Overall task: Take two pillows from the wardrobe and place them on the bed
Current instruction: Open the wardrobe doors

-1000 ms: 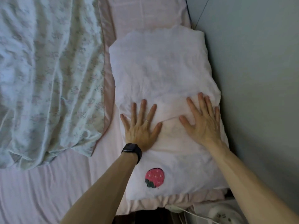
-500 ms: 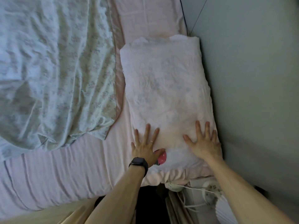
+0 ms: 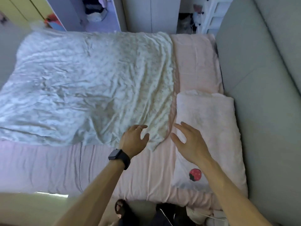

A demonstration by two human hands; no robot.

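Observation:
A pale pink pillow (image 3: 211, 121) with a red strawberry patch (image 3: 195, 174) lies flat on the bed (image 3: 114, 173), against the grey headboard at the right. Both my hands hover above the bed, off the pillow. My left hand (image 3: 135, 141), with a black watch on the wrist, is over the corner of the blanket, fingers loosely curled and apart. My right hand (image 3: 187, 141) is open over the pillow's left edge, holding nothing. No second pillow is in view.
A crumpled floral blanket (image 3: 91, 85) covers most of the bed. The padded grey headboard (image 3: 263, 111) runs along the right. Beyond the bed stand wardrobe doors (image 3: 151, 13) and a white shelf (image 3: 210, 12). Cables and a white device (image 3: 211, 217) lie by the bed's near corner.
Both hands have lifted off the pillow and drawn left. The view has pulled back and up, so the whole bed and the far wall now show.

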